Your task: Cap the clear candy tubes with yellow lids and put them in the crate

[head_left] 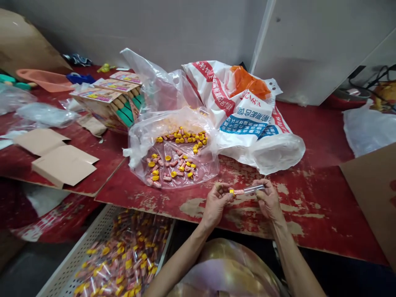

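Note:
Over the front edge of the red table (309,194), my left hand (216,202) pinches the yellow cap (232,192) of a small pink-and-white patterned piece. My right hand (268,201) grips a clear plastic tube (253,189) by its far end. The patterned piece lies in line with the tube, its tip at the tube's left mouth; whether it is inside I cannot tell. Beyond my left hand, an opened clear plastic bag (139,136) holds many more yellow-capped pieces (181,163).
A white perforated crate (74,255) of capped tubes stands below the table at left. White printed sacks (247,119) lie behind my hands. Boxes of green-and-tan items (108,99) and folded cardboard (68,165) are at left, a cardboard box (374,194) at right.

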{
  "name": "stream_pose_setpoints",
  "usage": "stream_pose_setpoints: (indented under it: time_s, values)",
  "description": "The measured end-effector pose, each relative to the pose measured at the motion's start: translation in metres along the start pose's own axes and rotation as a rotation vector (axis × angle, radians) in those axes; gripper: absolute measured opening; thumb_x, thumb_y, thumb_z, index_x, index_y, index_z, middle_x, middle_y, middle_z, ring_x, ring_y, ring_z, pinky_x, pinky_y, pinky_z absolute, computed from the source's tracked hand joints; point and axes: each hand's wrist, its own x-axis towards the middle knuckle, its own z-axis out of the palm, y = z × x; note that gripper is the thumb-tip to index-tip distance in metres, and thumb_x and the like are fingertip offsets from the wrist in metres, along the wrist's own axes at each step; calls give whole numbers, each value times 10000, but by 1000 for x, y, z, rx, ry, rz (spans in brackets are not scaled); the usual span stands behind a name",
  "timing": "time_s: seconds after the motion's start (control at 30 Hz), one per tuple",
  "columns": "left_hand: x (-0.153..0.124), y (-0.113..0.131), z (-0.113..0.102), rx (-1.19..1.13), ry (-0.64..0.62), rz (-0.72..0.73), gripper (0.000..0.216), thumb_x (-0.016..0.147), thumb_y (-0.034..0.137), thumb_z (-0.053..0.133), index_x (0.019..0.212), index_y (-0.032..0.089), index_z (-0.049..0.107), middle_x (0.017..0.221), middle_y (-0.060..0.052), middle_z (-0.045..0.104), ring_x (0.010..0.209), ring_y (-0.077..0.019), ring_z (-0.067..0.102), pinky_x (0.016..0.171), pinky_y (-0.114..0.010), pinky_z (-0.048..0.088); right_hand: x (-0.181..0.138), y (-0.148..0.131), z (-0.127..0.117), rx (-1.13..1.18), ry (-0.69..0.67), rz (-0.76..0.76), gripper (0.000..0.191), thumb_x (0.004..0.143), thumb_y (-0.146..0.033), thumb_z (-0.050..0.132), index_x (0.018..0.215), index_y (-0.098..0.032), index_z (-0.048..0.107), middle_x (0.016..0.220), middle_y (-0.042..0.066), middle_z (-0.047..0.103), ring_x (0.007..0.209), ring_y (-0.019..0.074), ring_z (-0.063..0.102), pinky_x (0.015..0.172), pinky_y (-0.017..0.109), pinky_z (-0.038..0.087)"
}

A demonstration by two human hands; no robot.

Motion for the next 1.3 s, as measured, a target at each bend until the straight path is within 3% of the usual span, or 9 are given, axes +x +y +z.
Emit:
stream_pose_setpoints:
  time_s: [0.13, 0.33, 0.5, 0.63, 0.77, 1.0, 1.17, 1.3]
  values:
    - [0, -5, -4, 34, 57, 67, 320, 627, 298, 762, 848, 166, 573, 788, 24, 605, 665, -80, 576, 613, -195, 495, -7, 5, 1, -20, -56, -27, 382, 652, -322, 734, 905, -208, 472, 945, 45, 547, 775, 140, 539, 629, 245, 478]
    - [-4, -6, 2, 106, 60, 59, 257, 647, 279, 760, 811, 157, 606, 780, 4, 643, 725, -103, 598, 665, -199, 494, -16, 3, 4, -236, -160, -31, 345, 752, -305, 686, 1046, -212, 531, 954, 34, 561, 857, 148, 567, 753, 267, 494]
    - [-8, -13, 10, 168, 79, 55, 275, 702, 341, 717, 899, 153, 685, 832, -23, 681, 755, -126, 617, 747, -248, 515, -20, -7, 11, -556, -254, -233, 230, 834, -309, 589, 1043, -218, 625, 1067, 59, 562, 1023, 181, 542, 861, 299, 471]
    - [-11, -21, 11, 224, 36, 70, 303, 763, 359, 650, 1000, 174, 693, 966, -48, 688, 889, -168, 629, 854, -294, 509, -24, -10, 11, -663, -308, -240, 244, 879, -286, 533, 1102, -218, 606, 1079, 65, 587, 1009, 183, 560, 865, 313, 473]
    - [-16, -27, 13, 264, -23, 80, 324, 763, 310, 638, 1063, 189, 668, 1075, -71, 683, 1045, -213, 610, 961, -337, 466, -31, -10, 14, -707, -246, -300, 213, 888, -238, 506, 1082, -206, 589, 1036, 65, 594, 958, 172, 575, 822, 295, 487]
    - [-14, -32, 17, 315, -167, 91, 334, 802, 268, 562, 1122, 201, 630, 1119, -78, 670, 1072, -221, 610, 991, -375, 457, -38, -4, 14, -779, -132, -392, 193, 916, -223, 474, 1084, -203, 565, 1017, 79, 577, 950, 184, 561, 815, 320, 488]
    - [-1, -41, 11, 698, -282, 140, 278, 779, 200, 539, 1001, 214, 706, 1086, -91, 687, 1078, -261, 603, 1026, -460, 423, -32, -6, -13, -1139, -447, -240, 204, 884, -130, 395, 986, -182, 563, 932, 80, 564, 831, 191, 551, 752, 342, 482]
    - [3, -47, -1, 718, -196, 157, 330, 780, 316, 586, 1080, 208, 672, 1193, -112, 645, 1149, -278, 572, 1028, -462, 430, -34, -16, -27, -1402, -474, -307, 336, 823, -86, 450, 1132, -189, 532, 1124, 111, 554, 1010, 234, 529, 871, 391, 463]
